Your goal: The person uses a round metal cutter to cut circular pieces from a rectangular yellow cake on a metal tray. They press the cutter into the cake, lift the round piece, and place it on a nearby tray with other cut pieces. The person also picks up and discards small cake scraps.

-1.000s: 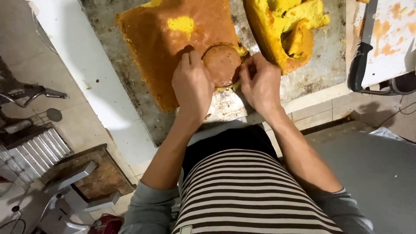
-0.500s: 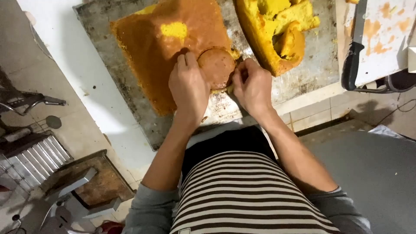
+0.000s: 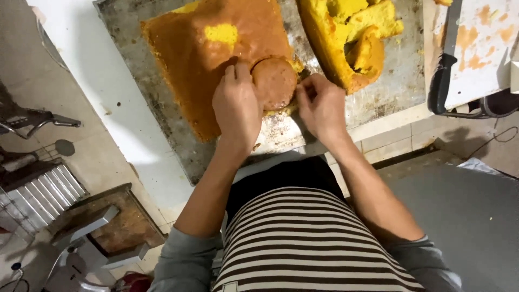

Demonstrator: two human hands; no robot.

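Hands: left hand (image 3: 237, 105) & right hand (image 3: 322, 105) palms-down, fingers gripping round cake cutout (image 3: 274, 82) betw. them.

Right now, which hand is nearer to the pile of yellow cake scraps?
Right. The right hand sits just below-left of the yellow cake scraps; the left hand is farther off, beyond the round cake cutout.

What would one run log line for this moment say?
left hand: on round cake piece | right hand: at its edge | sheet cake: on baking tray

The left hand (image 3: 237, 105) hides part of the round cake disc (image 3: 274, 83); the frame's top edge crops the sponge sheet (image 3: 216, 59).
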